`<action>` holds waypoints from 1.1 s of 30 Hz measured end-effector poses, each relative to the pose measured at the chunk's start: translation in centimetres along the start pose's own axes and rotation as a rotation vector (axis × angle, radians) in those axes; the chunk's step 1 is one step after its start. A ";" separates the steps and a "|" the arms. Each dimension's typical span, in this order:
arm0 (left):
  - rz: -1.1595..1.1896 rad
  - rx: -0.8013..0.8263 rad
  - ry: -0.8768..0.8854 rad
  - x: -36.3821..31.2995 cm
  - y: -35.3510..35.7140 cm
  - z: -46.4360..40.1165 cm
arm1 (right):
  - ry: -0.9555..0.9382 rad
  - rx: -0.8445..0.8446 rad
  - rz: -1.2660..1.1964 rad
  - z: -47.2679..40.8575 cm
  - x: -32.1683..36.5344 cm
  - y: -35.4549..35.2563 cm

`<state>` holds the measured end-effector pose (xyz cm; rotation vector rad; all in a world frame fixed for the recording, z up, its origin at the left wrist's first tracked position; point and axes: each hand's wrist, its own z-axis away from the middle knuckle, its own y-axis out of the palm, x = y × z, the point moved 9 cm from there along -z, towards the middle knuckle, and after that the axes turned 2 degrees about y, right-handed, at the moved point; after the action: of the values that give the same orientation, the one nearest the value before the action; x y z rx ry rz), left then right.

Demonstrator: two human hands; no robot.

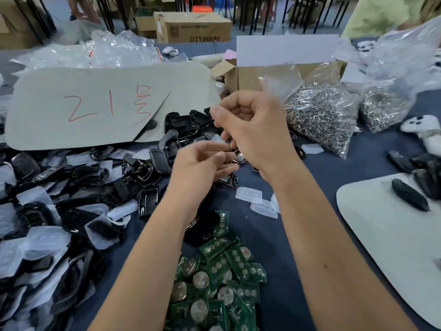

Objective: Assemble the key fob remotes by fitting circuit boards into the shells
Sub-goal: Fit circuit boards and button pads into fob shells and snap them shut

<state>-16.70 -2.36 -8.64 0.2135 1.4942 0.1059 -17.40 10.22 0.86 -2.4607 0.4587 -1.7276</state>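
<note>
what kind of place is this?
Likely a small hand-assembly workshop: a pile of green circuit boards, heaps of black fob shells, bagged metal rings, and cardboard boxes behind.

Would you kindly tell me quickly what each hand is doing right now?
Left hand: fingers loosely curled; whether it holds anything cannot be told.
Right hand: pinching a small clear plastic piece.

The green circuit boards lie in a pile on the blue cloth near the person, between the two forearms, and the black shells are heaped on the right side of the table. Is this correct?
Not quite. The head view shows the heap of black shells on the left side of the table, not the right. The rest holds: the green circuit boards lie in a pile on the blue cloth near the person, between the two forearms.
</note>
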 end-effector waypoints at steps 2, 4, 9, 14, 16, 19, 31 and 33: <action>-0.333 -0.106 0.176 -0.9 -2.5 0.5 | 0.044 0.012 0.133 -0.1 -1.4 0.1; -0.659 -0.174 0.336 -2.1 -4.0 1.7 | 0.105 0.063 0.269 0.0 -3.0 0.2; -1.028 -0.087 0.404 -1.9 -4.9 2.4 | 0.228 0.427 0.576 1.3 -5.8 2.1; -1.052 -0.096 0.427 -1.8 -5.0 2.1 | 0.225 0.511 0.840 2.2 -6.8 3.2; -1.033 -0.111 0.434 -1.8 -5.1 2.1 | 0.217 0.501 0.848 2.2 -6.9 3.2; -0.956 -0.151 0.476 -2.4 -5.0 2.2 | 0.218 0.535 0.798 2.1 -7.0 3.1; -0.416 -0.274 0.284 -2.1 -8.1 1.4 | 0.041 0.501 0.439 2.0 -3.4 5.3; -0.314 -0.316 0.240 -1.8 -9.3 1.1 | 0.126 0.607 0.588 2.5 -4.2 5.2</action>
<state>-16.37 -11.92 -8.70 -0.2976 1.7067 0.1158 -17.39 6.31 -5.10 -1.6002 0.5067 -1.4819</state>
